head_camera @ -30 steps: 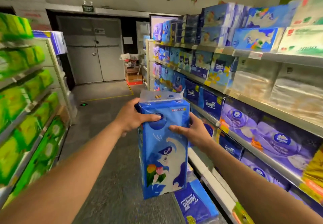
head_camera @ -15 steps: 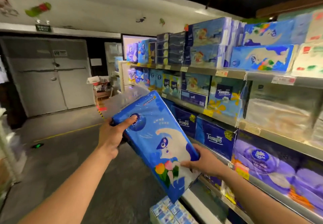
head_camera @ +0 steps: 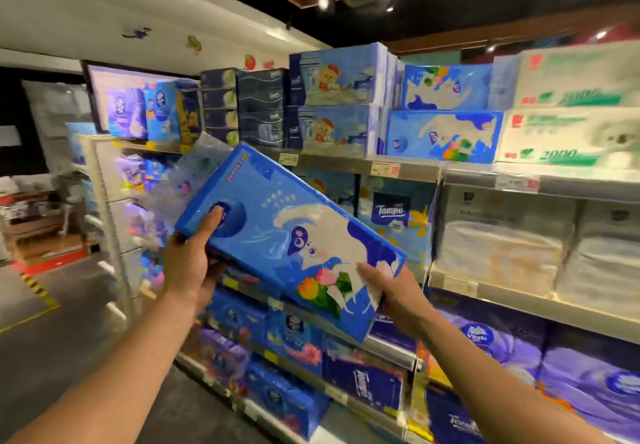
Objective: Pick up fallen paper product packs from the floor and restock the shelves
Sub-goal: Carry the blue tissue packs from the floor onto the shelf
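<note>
Tall metal shelves [head_camera: 467,173] run along the right of the aisle, their flat grey rails carrying small paper price tags, above a dull grey floor [head_camera: 52,357]. The shelves are crowded with plastic-wrapped blocks: glossy purple packs [head_camera: 588,374] low down, clear-wrapped white rolls [head_camera: 498,246] in the middle, and white boxy packs [head_camera: 568,138] on top, just beside flat blue packs [head_camera: 443,135].

In front of the middle shelf a long, rectangular blue pack [head_camera: 287,235] is held in the air, tilted with its left end higher. Its film is shiny and a crinkled clear flap sticks out at the upper end. The left hand [head_camera: 187,267] grips that end, thumb on the round dark logo. The right hand [head_camera: 391,291] grips the lower right corner, thumb on the printed face.
</note>
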